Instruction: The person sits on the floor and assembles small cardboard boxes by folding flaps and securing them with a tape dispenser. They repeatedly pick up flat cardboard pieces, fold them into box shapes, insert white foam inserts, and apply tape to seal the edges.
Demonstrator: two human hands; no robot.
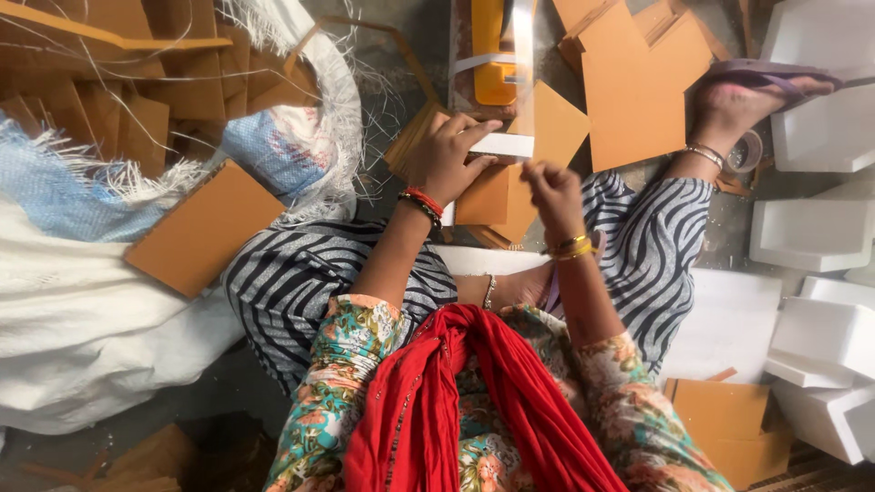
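A: Where are we w/ the hands rn?

B: Our left hand (447, 155) lies flat over a white strip (499, 145), fingers spread on top, pressing it onto an orange card piece (497, 196) in front of our knees, on the floor. So an open-palmed grip, more a hold-down than a clasp. Our right hand (552, 189) is pinched shut just beside the strip's right end; what's in the pinch is too small to tell, poss. a thin clear film or tape.

A: Which way does the strip run?

B: Long axis left-right across the view, roughly level, one end under our left fingers, the other pointing twd our right hand.

A: How far along, judging by the piles?

B: Our guess is midway at best. Lots of loose orange card: a heap in the woven sack (301, 109) at left, more pieces (638, 91) by our right foot (729, 105), a few near the right knee (729, 419). White foam trays (811, 232) are stacked at right, approx. untouched. We can't pick out a finished stack, so most looks left to do.
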